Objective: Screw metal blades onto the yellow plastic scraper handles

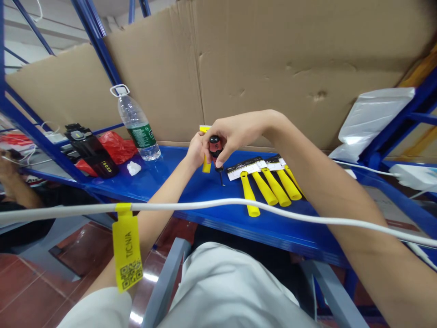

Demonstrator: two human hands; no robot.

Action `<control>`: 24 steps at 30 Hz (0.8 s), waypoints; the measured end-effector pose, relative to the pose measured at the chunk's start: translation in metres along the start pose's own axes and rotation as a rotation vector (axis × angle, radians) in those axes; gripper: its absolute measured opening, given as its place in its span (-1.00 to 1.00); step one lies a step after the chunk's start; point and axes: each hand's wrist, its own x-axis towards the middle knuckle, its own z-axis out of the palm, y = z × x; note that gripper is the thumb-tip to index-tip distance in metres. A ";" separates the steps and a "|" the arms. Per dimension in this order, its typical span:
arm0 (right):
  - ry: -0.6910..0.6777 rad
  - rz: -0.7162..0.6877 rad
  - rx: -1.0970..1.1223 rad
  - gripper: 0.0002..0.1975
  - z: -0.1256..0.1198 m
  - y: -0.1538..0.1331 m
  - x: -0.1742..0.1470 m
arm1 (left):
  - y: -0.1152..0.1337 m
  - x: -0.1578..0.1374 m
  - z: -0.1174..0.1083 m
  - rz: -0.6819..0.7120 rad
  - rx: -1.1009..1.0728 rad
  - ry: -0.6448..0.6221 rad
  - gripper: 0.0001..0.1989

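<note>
Screwdriver-like tool (216, 146) hung point-down mid-frame, pinched in the right hand (228, 135); the left hand (196, 150) gripped a yellow strip (206, 166). Blue tabletop (201, 192) stretched from bottle (141, 132), left, to yellow handles (275, 187), right, cardboard (153, 73) backing its far edge.

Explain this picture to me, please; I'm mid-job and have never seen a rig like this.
There is no machine here: these are a person's own bare hands, seen in one picture from a camera worn on the head, looking forward and down. The right hand holds a red-and-black tool with a thin shaft pointing down. The left hand holds a yellow piece close beside it. On the blue table, to the right, lie yellow handles with cards. Further left are a clear bottle, a dark bottle and red plastic.
</note>
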 end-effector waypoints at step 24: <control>0.609 0.154 0.046 -0.55 -0.045 -0.014 -0.121 | -0.007 -0.040 0.024 -0.515 0.203 -0.538 -0.79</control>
